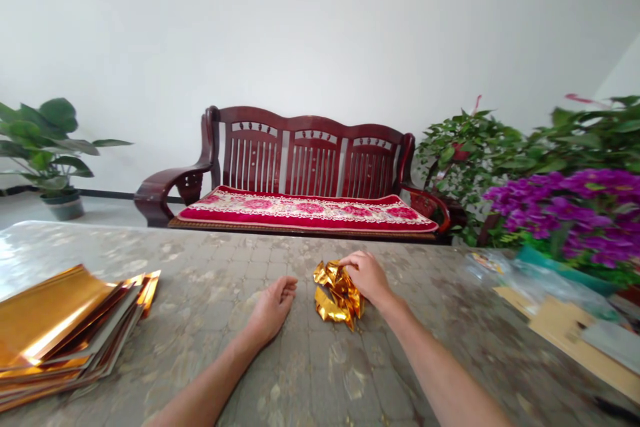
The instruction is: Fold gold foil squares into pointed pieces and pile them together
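Fingers (354,261) of the right hand (369,279) are curled down over a crumpled wad of gold foil (338,297), grasping it from above. The crushed sheet appears to be pinched together under the fingertips, though how far they reach into the folds is hidden. The wad is located near the middle of the table (200,293), closer to the far edge than to the near one, and is seemingly kept on the surface so that the tabletop takes its weight.

The left hand (273,310) is laid on the table just beside the wad, its fingers released and loosely curled, with nothing held. It is apparently kept close as a spare hand.

Toward the left edge, a stack of gold foil sheets (65,327) is piled with its corners fanned, probably placed there for easy reach. By the right edge, a clear plastic bag (525,277) and a kraft cardboard sheet (565,327) are set well apart from the hands, seemingly out of the working area.

Beyond the far edge, a dark red wooden bench (253,140) with a red floral cushion (305,210) is seen against the wall. Purple flowers (565,203) are banked at the far right corner, and a potted green plant (45,147) stands off to the left.
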The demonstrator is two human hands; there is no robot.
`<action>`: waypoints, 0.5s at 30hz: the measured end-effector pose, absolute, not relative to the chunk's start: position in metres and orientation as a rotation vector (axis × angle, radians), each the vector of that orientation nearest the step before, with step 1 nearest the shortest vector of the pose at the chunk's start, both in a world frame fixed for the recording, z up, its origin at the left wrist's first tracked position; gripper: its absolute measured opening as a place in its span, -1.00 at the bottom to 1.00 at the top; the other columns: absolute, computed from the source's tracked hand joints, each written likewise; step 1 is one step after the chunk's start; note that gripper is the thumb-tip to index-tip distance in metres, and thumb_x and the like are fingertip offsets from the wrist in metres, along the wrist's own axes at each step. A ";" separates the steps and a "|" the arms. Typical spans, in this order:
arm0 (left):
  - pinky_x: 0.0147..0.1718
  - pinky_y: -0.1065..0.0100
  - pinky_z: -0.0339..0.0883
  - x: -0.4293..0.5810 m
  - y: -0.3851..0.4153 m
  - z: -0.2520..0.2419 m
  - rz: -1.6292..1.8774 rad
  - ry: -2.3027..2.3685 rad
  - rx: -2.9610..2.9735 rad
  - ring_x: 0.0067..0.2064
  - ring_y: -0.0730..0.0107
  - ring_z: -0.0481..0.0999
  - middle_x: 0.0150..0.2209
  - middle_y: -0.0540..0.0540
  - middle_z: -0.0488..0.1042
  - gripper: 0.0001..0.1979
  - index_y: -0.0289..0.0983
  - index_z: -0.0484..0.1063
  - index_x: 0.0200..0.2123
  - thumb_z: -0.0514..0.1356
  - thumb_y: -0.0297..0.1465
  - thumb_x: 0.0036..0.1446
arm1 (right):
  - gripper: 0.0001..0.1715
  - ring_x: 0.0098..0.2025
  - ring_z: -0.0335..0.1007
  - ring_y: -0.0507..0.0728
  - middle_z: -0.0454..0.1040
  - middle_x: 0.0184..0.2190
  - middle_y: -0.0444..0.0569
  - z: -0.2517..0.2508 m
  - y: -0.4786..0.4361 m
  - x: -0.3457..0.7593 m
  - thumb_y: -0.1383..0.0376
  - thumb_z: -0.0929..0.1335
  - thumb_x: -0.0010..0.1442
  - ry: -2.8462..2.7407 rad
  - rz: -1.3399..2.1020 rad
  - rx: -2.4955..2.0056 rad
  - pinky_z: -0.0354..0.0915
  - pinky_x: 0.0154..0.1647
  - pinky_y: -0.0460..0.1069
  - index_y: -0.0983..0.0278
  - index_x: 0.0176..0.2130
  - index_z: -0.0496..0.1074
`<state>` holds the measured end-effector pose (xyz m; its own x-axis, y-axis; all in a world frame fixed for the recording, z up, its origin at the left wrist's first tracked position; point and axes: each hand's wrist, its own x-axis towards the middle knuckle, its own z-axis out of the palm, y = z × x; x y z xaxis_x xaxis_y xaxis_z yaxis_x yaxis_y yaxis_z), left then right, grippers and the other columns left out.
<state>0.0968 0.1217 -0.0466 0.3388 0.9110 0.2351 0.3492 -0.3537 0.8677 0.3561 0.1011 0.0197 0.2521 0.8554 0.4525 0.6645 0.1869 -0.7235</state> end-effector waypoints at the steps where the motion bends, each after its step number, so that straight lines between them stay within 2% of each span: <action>1: -0.10 0.37 0.42 0.097 0.122 -0.046 0.974 1.108 1.873 -0.16 0.40 0.57 -0.17 -0.08 0.58 -0.70 -0.22 0.40 -0.12 0.06 -0.57 0.10 | -0.74 -0.21 0.43 0.15 0.58 -0.38 -0.13 0.020 0.101 0.357 0.37 0.33 -0.11 -1.448 0.248 -1.528 0.27 -0.05 0.03 0.09 -0.51 0.60; 6: -0.10 0.40 0.41 0.097 0.122 -0.045 0.976 1.118 1.868 -0.17 0.42 0.57 -0.18 -0.07 0.58 -0.71 -0.24 0.40 -0.10 0.07 -0.56 0.11 | -0.67 -0.16 0.48 0.19 0.62 -0.29 -0.05 0.013 0.092 0.377 0.26 0.30 -0.09 -1.151 0.231 -1.483 0.29 -0.02 0.07 0.20 -0.35 0.63; 8: -0.10 0.39 0.41 0.097 0.122 -0.043 0.987 1.127 1.862 -0.18 0.42 0.57 -0.19 -0.07 0.58 -0.71 -0.24 0.40 -0.09 0.08 -0.56 0.12 | -0.59 -0.16 0.49 0.21 0.62 -0.24 0.01 0.004 0.084 0.387 0.22 0.29 -0.06 -0.963 0.213 -1.470 0.33 -0.09 0.07 0.26 -0.26 0.62; 11: -0.11 0.39 0.41 0.096 0.122 -0.043 1.009 1.146 1.846 -0.19 0.41 0.57 -0.21 -0.06 0.59 -0.71 -0.25 0.41 -0.09 0.10 -0.54 0.10 | -0.53 -0.27 0.51 0.20 0.62 -0.32 0.05 -0.014 0.070 0.397 0.18 0.32 -0.08 -0.734 0.196 -1.448 0.36 -0.29 0.02 0.31 -0.21 0.60; 15: -0.14 0.38 0.42 0.093 0.123 -0.046 1.071 1.179 1.811 -0.19 0.38 0.59 -0.20 -0.07 0.60 -0.71 -0.26 0.43 -0.09 0.11 -0.49 0.09 | -0.55 -0.36 0.49 0.15 0.60 -0.43 0.01 -0.039 0.053 0.399 0.16 0.36 -0.13 -0.553 0.183 -1.410 0.35 -0.38 -0.02 0.29 -0.24 0.60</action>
